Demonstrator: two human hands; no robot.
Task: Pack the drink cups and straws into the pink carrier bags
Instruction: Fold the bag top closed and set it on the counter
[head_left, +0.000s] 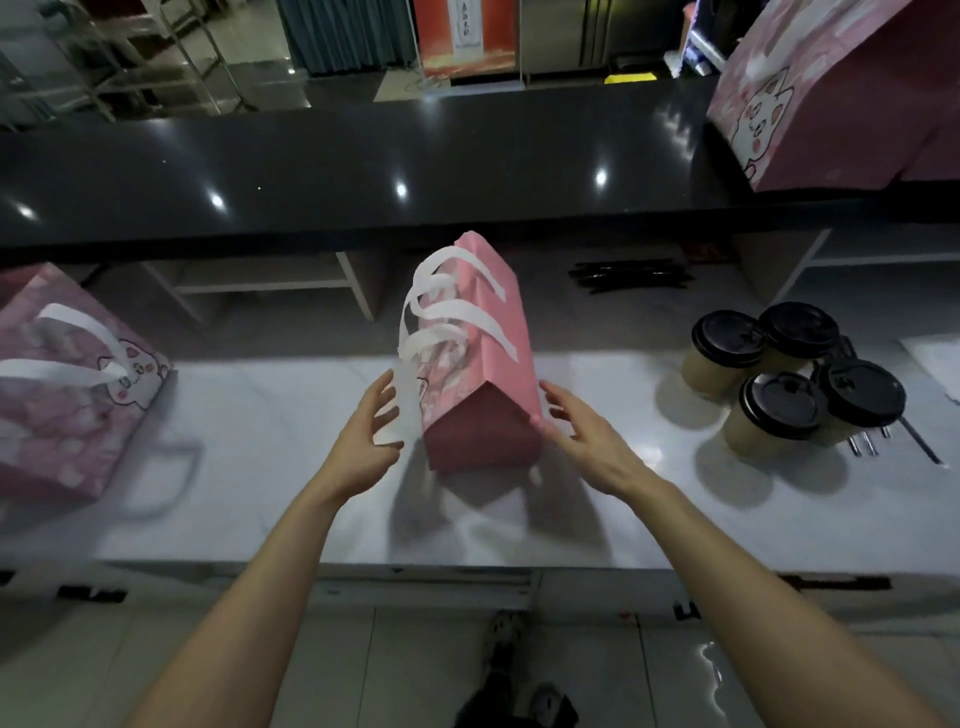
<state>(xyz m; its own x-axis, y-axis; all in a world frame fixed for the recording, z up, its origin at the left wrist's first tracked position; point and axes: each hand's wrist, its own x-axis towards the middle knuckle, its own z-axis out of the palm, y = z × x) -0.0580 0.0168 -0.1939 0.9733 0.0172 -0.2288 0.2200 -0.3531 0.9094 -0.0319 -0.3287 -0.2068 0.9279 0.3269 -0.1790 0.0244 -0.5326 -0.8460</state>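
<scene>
My left hand and right hand reach out over the pale tabletop, both with fingers spread and loose, gripping nothing. They flank the pink carrier bag standing in front of me: the left fingertips sit at its white handles, the right ones touch or nearly touch its near corner. Its top looks folded shut like a roof, so I cannot see what is inside.

I judge this bag is either just closed or about to be moved aside; my next move calls for curling both hands round its sides or taking the handles, keeping it upright.

To my right, well apart from the bag, four drink cups with black lids stand clustered together, not yet packed. Beyond them, dark straws lie in a bundle farther back. Another pink bag rests at my left, and a third sits on the black counter beyond.
</scene>
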